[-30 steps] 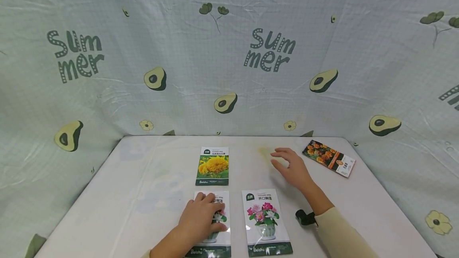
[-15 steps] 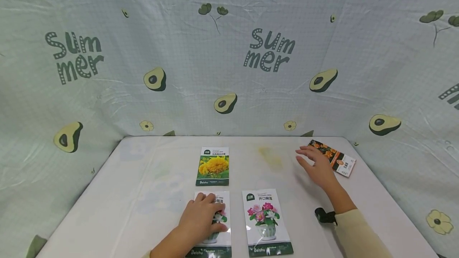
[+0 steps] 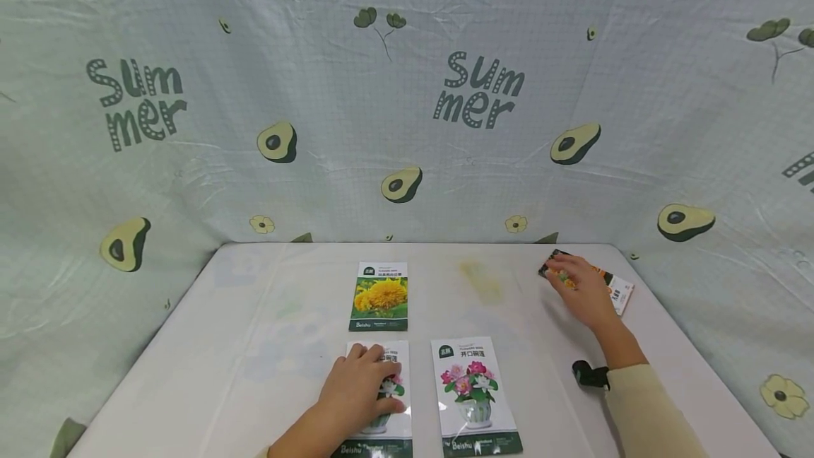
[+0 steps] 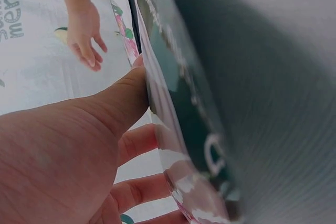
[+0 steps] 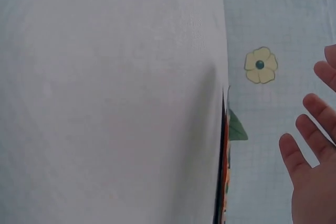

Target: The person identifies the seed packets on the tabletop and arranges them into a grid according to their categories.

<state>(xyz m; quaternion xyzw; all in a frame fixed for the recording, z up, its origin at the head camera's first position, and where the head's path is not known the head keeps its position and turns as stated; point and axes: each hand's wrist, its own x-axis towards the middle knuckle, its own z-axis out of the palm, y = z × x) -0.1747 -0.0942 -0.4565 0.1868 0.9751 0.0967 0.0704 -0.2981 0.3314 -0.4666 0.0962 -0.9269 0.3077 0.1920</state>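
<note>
The right hand has moved toward the far right corner of the bench, now hiding much of the orange-flower packet from the head view.

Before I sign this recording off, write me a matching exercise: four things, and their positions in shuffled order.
1. left hand
2. right hand
3. yellow-flower packet
4. orange-flower packet

A. lying askew at the table's far right
B. resting on the left pink-flower packet
C. lying just beyond the left pink-flower packet
D. over the orange-flower packet

Pairs: 1-B, 2-D, 3-C, 4-A
</note>
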